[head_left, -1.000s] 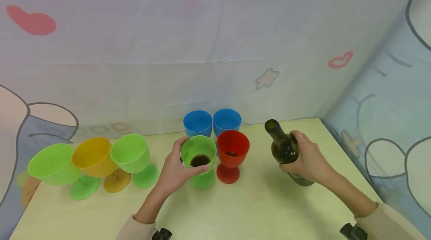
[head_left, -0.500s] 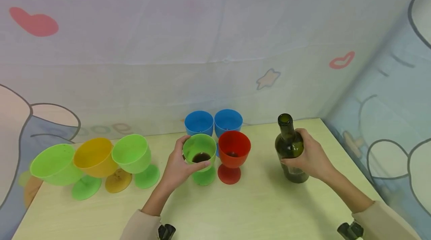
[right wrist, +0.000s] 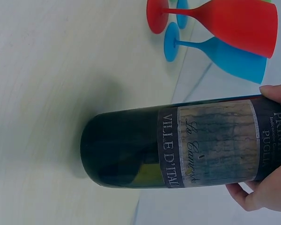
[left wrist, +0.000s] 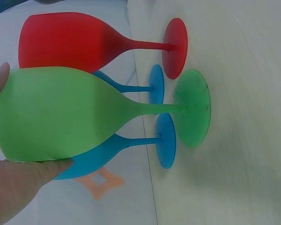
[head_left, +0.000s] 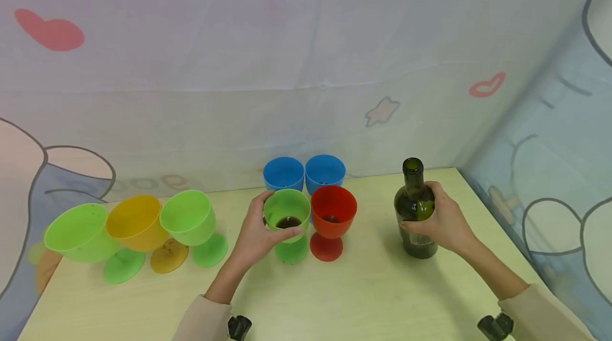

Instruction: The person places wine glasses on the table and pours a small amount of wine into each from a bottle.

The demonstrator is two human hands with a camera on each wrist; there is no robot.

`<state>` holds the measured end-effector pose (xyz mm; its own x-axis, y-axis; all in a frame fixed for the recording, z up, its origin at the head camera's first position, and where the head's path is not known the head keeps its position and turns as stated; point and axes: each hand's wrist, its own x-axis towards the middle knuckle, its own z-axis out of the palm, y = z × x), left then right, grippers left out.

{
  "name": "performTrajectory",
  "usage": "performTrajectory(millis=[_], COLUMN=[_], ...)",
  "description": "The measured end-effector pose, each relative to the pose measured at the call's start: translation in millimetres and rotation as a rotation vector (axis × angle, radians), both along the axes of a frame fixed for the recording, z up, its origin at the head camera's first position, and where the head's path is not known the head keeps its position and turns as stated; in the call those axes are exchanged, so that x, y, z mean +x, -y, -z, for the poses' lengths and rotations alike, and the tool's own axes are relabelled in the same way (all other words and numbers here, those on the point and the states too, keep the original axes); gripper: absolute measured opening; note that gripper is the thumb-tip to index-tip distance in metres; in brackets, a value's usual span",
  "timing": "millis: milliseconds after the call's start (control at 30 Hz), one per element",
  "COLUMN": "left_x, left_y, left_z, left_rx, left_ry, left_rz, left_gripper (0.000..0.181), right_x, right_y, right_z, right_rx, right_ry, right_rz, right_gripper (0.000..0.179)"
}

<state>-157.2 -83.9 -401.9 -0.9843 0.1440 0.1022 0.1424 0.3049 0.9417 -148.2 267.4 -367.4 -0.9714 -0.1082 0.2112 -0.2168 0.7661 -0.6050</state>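
Observation:
My left hand (head_left: 254, 236) grips the bowl of a green wine goblet (head_left: 287, 205), thumb in front and fingers round the far side. Dark liquid lies in the bottom of this goblet. In the left wrist view its foot (left wrist: 193, 110) is on the table. My right hand (head_left: 445, 220) holds a dark green wine bottle (head_left: 412, 204) upright round its body. The bottle's label (right wrist: 218, 145) shows in the right wrist view. Whether its base touches the table, I cannot tell. A red goblet (head_left: 333, 208) with some dark liquid stands just right of the green one.
Two blue goblets (head_left: 283, 173) stand behind, near the cloth backdrop (head_left: 215, 118). Towards the left are a light green goblet (head_left: 188, 221), a yellow goblet (head_left: 136, 227) and a wider-looking green one (head_left: 81, 235). The table (head_left: 363, 298) reaches the backdrop.
The bottle has gone from tilted left to upright, and its neck has moved right with my right hand. My left hand still grips the green goblet, nearly in the same place.

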Motion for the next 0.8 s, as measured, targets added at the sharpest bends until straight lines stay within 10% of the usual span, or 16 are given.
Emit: performTrajectory(millis=[433, 800], left_x=[6.5, 33.7], left_y=[11.9, 43.2], left_z=[3.9, -11.1], left_rx=[0.007, -0.046], left_ry=[-0.020, -0.023], left_rz=[0.010, 0.002], left_gripper=[0.096, 0.091], right_x=[1.9, 0.2], right_y=[0, -2], right_z=[-1.5, -1.4], right_rx=[0.016, 0.015], right_ry=[-0.008, 0.004], right_rz=[-0.001, 0.000], right_gripper=[0.084, 0.082])
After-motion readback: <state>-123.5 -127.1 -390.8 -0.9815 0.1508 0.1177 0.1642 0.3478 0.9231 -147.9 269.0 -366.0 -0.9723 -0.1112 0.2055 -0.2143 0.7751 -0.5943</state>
